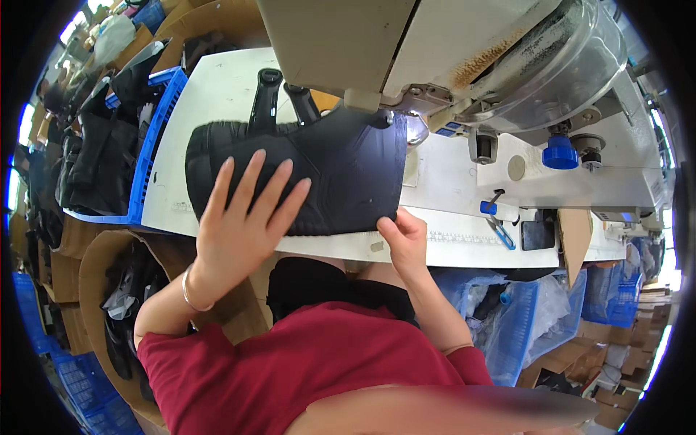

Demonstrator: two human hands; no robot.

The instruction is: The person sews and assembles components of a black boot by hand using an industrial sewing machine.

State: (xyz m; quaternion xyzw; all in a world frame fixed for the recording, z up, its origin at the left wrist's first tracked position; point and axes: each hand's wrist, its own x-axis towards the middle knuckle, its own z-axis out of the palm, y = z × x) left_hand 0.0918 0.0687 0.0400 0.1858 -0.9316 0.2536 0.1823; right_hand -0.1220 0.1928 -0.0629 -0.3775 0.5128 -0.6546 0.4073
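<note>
A black leather-like piece (341, 181) with raised seam lines lies on the white table, its right part under the head of a sewing machine (362, 100). My left hand (250, 206) rests on it with fingers spread. At its lower right corner, my right hand (406, 235) pinches the edge between thumb and fingers. Two glossy black strap-like parts (265, 101) rise behind the piece; whether they are joined to it I cannot tell. The spot under the machine head is partly hidden, though a small light (417, 130) glows beside it.
Right of my right hand lie blue-handled snips (500, 230) and a dark phone (538, 235) on the table (442, 174). A blue crate (161, 138) of black pieces stands left, above a cardboard box (101, 290). Another blue crate (525, 333) stands below the table at right.
</note>
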